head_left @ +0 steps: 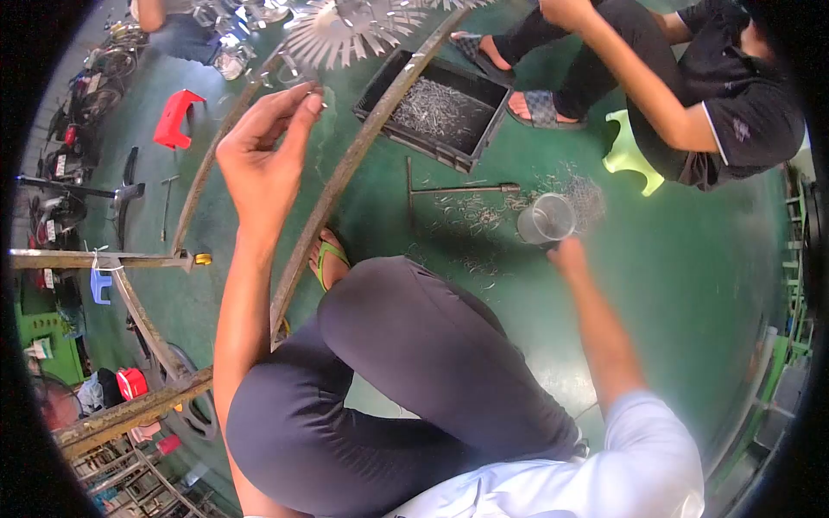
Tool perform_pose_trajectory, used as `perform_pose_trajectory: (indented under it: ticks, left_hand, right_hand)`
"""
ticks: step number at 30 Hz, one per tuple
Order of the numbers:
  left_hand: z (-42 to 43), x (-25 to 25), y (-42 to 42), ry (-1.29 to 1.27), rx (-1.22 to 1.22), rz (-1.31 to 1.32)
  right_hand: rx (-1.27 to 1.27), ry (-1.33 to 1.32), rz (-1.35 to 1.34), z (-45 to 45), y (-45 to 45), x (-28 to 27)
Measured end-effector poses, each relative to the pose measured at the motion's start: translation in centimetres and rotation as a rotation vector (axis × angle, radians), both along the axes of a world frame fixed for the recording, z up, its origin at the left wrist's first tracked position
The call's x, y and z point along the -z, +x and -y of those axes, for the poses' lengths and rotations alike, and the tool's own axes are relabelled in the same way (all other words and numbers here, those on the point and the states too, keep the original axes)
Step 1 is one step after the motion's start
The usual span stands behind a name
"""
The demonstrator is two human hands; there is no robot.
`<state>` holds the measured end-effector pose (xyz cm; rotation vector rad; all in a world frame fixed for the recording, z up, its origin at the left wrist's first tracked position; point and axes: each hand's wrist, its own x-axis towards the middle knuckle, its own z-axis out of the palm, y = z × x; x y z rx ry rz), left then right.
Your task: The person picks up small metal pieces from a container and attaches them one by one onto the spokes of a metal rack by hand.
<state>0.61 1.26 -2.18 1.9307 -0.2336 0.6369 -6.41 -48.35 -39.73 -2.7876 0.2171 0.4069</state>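
Note:
My left hand [272, 142] is raised beside the metal frame, its thumb and index finger pinched on a small shiny metal piece [323, 104]. Above it are fan-like metal parts [341, 33] with many thin blades. On the right, my right hand [567, 252] holds a clear plastic cup [546, 218] by its side, low over the green floor. Small metal pieces [475, 211] lie scattered beside the cup, and a T-handled tool [462, 188] lies among them.
A black crate [471, 129] holds many small metal pieces. A person in black [734, 112] sits at the upper right, near a light green stool [630, 155]. Rusty frame bars [345, 164] cross the left side. A red stool [177, 119] stands beyond them.

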Motion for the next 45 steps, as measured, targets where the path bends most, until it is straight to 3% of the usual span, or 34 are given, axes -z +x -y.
perform_pose_trajectory:
  ticks: [3,5,11,15,17,24,33,45]
  left_hand:
    - [-0.6,0.2,0.7,-0.095,0.066,-0.085]
    - [-1.2,0.0,0.7,-0.136,0.111,-0.121]
    - [-0.9,-0.3,0.7,-0.167,0.162,-0.206]
    - [-0.3,-0.1,0.1,-0.195,0.175,-0.211]
    - [-0.2,-0.2,-0.1,-0.216,0.168,-0.213]
    - [-0.2,0.0,-0.7,-0.244,0.133,-0.211]
    - [0.2,0.0,-0.7,-0.289,0.141,-0.188]
    - [0.0,0.4,-0.6,-0.342,0.172,-0.174]
  right_hand:
    - [0.064,-0.026,-0.065,-0.7,-2.1,-1.2]
    - [0.106,0.018,-0.08,-4.2,-3.4,-7.1]
    - [-0.03,0.739,0.324,-18.5,0.0,-22.4]
    - [-0.298,1.093,0.746,-26.2,5.1,-32.1]
    - [-0.304,1.229,0.713,-28.7,6.8,-34.1]
    - [-0.37,1.353,0.721,-31.1,9.0,-34.0]
    - [-0.51,1.206,0.814,-31.7,9.6,-34.4]
    - [-0.559,1.251,0.74,-32.1,10.2,-34.2]
